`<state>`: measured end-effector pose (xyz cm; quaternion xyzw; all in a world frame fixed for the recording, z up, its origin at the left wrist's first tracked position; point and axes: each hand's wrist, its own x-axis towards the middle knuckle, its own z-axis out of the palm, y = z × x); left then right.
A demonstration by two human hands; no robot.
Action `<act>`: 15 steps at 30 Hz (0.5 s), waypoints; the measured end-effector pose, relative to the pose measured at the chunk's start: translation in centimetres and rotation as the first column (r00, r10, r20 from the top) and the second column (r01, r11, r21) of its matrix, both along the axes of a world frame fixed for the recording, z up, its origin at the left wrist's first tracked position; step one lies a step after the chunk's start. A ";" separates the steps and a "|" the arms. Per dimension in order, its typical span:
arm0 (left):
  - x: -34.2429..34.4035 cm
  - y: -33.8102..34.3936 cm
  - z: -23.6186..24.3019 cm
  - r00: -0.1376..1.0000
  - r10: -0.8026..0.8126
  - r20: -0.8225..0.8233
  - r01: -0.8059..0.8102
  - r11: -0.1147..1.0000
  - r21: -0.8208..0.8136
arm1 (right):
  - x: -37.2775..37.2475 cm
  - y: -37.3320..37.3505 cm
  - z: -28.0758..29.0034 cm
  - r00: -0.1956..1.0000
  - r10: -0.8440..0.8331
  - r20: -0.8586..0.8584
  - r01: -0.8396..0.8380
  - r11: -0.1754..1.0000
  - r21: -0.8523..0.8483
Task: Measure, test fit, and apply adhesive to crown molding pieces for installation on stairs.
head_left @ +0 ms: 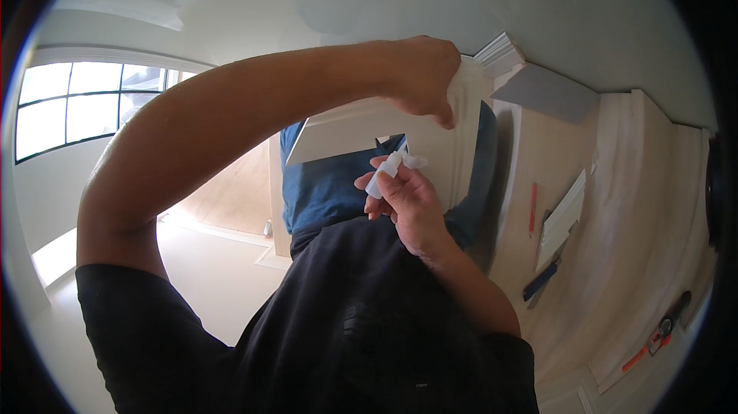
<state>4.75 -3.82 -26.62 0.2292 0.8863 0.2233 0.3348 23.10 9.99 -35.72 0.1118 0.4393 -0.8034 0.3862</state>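
My left hand [427, 76] grips the upper part of a cream-white moulded trim piece [453, 156], which has a mitred corner and rests across my blue-trousered legs. My right hand [403, 199] holds a small white plastic bottle [383, 177] upright-tilted between thumb and fingers, just below the inner corner of the trim piece. A translucent plastic part [415, 160] shows beside the bottle's top; whether it is a cap I cannot tell.
On the wooden boards at right lie a red pencil [533, 206], a white trim offcut [561, 222], a blue-handled tool [540, 279] and an orange-handled tool [659, 333]. A grey board [546, 91] and short moulding [498, 53] sit at the upper right. A window [92, 99] is at left.
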 end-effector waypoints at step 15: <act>-0.1 0.3 0.0 1.000 -0.006 0.016 0.006 0.999 -0.038 | 0.2 0.2 0.6 0.999 -0.022 -0.035 0.022 1.000 0.022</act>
